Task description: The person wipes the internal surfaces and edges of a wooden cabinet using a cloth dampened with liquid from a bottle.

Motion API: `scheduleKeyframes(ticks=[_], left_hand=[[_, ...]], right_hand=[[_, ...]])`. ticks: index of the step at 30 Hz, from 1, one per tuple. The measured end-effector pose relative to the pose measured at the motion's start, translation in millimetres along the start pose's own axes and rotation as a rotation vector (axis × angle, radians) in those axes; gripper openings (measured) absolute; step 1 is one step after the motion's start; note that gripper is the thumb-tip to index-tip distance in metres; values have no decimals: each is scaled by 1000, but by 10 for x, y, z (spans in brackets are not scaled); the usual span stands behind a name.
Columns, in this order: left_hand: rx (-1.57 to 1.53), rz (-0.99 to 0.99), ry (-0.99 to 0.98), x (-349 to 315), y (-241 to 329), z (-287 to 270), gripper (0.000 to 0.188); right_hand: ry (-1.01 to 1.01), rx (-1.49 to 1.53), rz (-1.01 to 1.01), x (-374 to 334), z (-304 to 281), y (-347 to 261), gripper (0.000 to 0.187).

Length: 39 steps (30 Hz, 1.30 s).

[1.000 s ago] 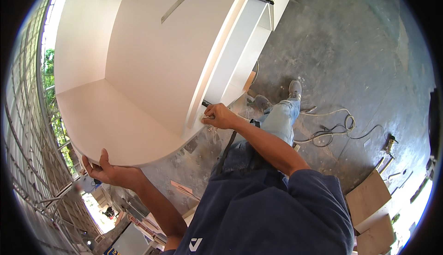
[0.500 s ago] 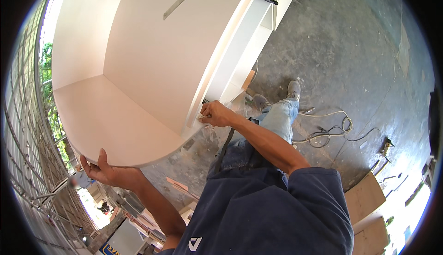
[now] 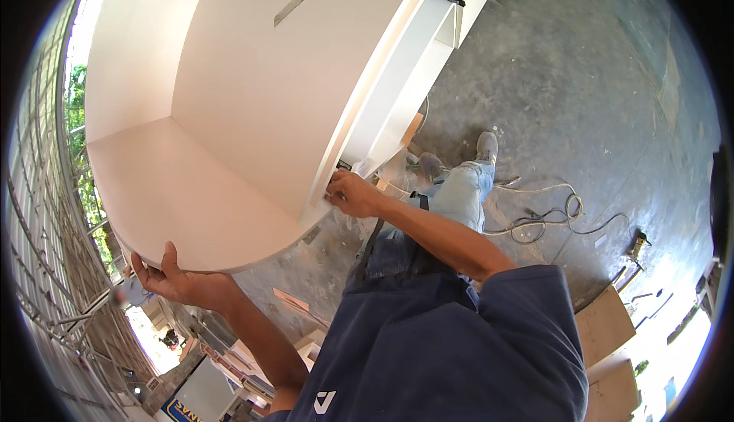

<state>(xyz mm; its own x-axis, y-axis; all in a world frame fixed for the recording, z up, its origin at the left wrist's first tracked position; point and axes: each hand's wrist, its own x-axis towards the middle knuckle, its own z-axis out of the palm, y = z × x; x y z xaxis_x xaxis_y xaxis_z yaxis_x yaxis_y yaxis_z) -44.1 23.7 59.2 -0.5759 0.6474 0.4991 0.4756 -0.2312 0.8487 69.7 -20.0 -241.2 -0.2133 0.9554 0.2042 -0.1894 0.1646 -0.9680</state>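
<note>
A large whitish cabinet with a rounded end panel fills the upper left. My left hand grips the curved edge of that end panel, thumb on its upper face, the other fingers at the rim. Beside the cabinet's near corner, my right hand has its fingers bent and pinched together against the edge. What they pinch is hidden. A scrap of thin white material shows just beyond the knuckles, near a small black fitting.
A metal strip lies on the cabinet's broad panel. Coiled cables and a power tool are on the grey concrete floor to the right. Brown boards lie at the lower right, and a metal lattice stands at the left.
My right hand has shifted slightly left along the corner, turning its back more upward. The white scrap formerly at its fingertips no longer shows there. My left hand keeps its place.
</note>
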Motion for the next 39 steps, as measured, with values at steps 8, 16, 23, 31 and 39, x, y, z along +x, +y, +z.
scheduleKeyframes(ticks=[8, 16, 23, 31, 39], left_hand=[[-3, -9, 9, -4, -9, -32, 58], [74, -1, 22, -46, -1, -29, 53], [178, 29, 62, -88, 34, -16, 52], [36, -53, 23, -85, 51, 65, 57], [16, -49, 52, -95, 57, -3, 60]], right_hand=[[308, -25, 576, -210, -637, -510, 21], [118, -593, -577, 231, -215, -1426, 36], [141, -1069, -782, 707, -1364, -583, 48], [669, -1266, -430, 1622, -3281, -1021, 45], [762, -829, -267, 942, -1137, -770, 47]])
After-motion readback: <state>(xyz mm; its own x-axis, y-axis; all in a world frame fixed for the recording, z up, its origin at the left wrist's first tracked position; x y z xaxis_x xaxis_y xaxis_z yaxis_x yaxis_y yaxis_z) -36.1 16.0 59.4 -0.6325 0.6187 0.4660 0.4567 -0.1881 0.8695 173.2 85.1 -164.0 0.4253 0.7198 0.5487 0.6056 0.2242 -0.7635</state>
